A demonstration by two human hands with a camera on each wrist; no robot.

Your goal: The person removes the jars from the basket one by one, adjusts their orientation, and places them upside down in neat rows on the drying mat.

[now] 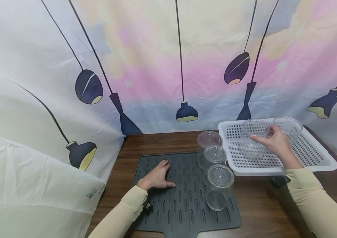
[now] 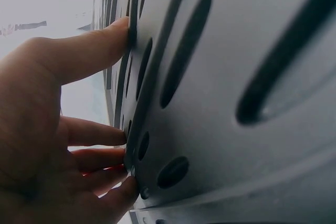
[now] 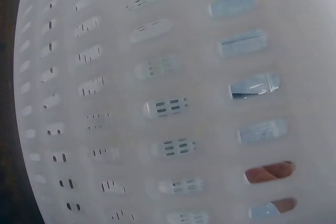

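Note:
My left hand [image 1: 156,177] rests on a dark grey drying mat [image 1: 168,211], fingers and thumb spread; in the left wrist view its fingertips touch the slotted mat [image 2: 220,145]. My right hand [image 1: 277,145] reaches into a white perforated basket [image 1: 323,162] and grips a clear cup [image 1: 253,145] near its rim with thumb and fingers. Another clear cup [image 1: 292,127] stands just beyond that hand in the basket. The basket's wall [image 3: 199,87] fills the right wrist view, where a little of the hand shows through the holes.
Three clear cups stand in a row along the mat's right side: a back cup [image 1: 209,138], a middle cup [image 1: 215,154] and a front cup [image 1: 219,188]. Beneath everything is a brown wooden table [image 1: 168,140]. A lamp-patterned cloth [image 1: 156,66] hangs behind it.

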